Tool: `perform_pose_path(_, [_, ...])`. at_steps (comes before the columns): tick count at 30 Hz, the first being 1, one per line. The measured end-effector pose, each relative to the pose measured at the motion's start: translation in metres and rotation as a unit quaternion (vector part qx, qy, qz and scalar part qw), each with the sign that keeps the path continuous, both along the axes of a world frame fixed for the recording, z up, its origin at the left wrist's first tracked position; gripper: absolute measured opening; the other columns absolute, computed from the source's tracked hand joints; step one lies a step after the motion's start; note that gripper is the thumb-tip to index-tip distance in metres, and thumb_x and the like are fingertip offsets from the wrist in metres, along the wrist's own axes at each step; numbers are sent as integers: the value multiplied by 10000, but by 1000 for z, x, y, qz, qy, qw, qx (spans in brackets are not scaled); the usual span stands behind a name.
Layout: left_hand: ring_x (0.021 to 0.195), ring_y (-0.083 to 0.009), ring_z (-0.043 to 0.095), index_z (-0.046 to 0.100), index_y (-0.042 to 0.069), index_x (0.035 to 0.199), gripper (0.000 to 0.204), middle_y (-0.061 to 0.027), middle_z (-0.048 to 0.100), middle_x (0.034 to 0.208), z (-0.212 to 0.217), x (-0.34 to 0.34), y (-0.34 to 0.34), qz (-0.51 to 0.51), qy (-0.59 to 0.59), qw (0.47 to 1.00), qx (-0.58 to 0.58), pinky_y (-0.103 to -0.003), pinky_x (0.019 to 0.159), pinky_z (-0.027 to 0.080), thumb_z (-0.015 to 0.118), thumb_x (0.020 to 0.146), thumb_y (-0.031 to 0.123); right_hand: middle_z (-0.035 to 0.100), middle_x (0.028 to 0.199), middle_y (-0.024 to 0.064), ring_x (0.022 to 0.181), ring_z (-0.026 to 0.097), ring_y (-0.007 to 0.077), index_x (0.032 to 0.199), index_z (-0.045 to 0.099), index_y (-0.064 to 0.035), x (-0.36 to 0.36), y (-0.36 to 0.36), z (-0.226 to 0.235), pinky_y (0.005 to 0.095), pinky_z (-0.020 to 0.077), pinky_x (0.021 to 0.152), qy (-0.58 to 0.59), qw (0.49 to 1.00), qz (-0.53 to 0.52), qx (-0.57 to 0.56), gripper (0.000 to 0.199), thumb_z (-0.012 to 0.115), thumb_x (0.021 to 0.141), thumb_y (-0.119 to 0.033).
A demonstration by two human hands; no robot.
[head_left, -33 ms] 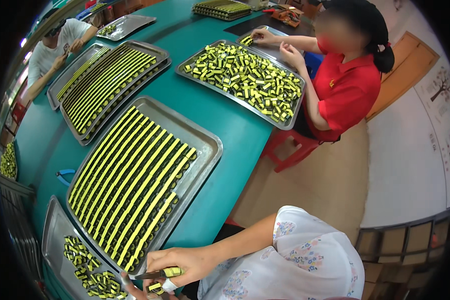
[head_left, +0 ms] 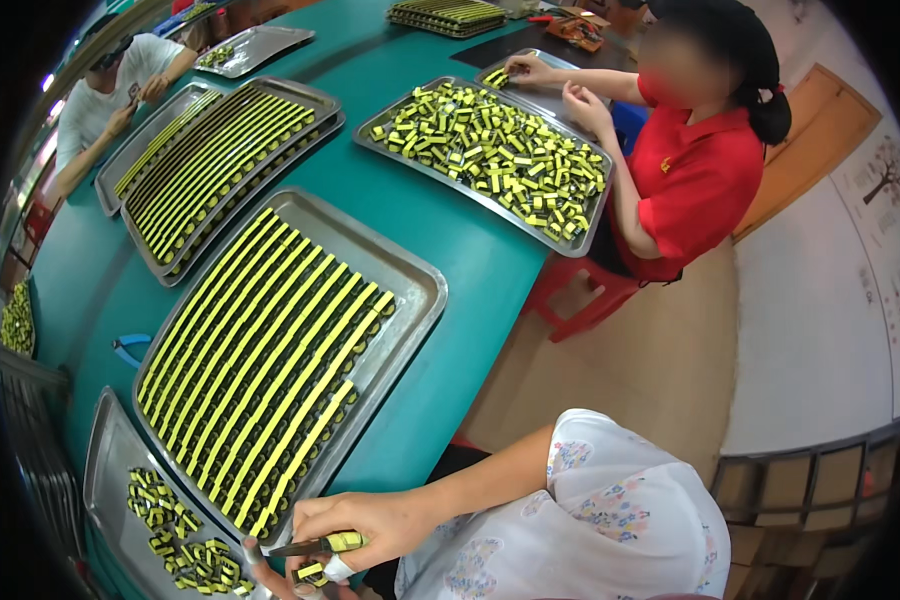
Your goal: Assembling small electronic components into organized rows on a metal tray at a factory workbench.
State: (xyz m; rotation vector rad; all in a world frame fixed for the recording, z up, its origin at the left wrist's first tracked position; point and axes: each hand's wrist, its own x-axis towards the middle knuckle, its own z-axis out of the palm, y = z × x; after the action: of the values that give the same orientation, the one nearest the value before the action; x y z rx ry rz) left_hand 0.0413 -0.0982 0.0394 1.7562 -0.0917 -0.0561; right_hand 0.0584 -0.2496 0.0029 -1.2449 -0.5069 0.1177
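My right hand point(head_left: 375, 522) reaches in from the lower right and grips a thin metal tool with a yellow handle point(head_left: 320, 545), its tip pointing left. Only the fingers of my left hand point(head_left: 288, 582) show at the bottom edge. They pinch a small yellow-and-black part point(head_left: 310, 572), and one finger wears white tape. Both hands meet at the near corner of a large metal tray point(head_left: 422, 285) filled with neat rows of yellow-taped black parts point(head_left: 270, 370). A second tray point(head_left: 105, 455) at my left holds loose parts point(head_left: 185, 545) of the same kind.
The trays stand on a teal table point(head_left: 470, 260). Blue pliers point(head_left: 128, 348) lie left of the large tray. A person in a red shirt point(head_left: 685, 180) sits at a tray of loose parts point(head_left: 490, 150). Another person point(head_left: 105, 95) works at the far left behind more filled trays point(head_left: 225, 150).
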Motion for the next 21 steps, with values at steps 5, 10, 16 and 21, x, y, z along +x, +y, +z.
perform_pose_path(5, [737,-170,548,248,-53,1376,690,-116,565,868,-17,-11,1,82,20,982,-170,-316,698,470,530,891,349,468,1094,110,1006,494,208,1136,512,21,0,-3,6,321,398,867,-16,1000,7,-12,332,592,849,-127])
perform_pose_path(10, [583,-102,396,368,22,1327,586,-74,497,768,-21,14,12,22,29,962,-269,-245,533,362,480,920,428,510,1141,142,981,541,200,1116,456,3,-11,-11,17,311,431,853,206,974,18,94,350,618,812,-63])
perform_pose_path(16, [1165,-280,455,312,20,1321,755,-187,468,1263,-25,23,13,-26,118,746,-655,-437,1027,330,520,840,564,534,1064,122,838,535,127,1073,497,0,-5,6,14,242,426,705,57,996,-33,-63,341,650,771,-43])
perform_pose_path(21, [1264,-303,378,288,22,1348,817,-205,380,1363,-24,18,6,-12,65,809,-584,-455,1080,261,434,839,644,542,956,102,797,542,174,1036,557,2,-15,26,9,279,447,688,25,991,-99,-92,374,572,672,89])
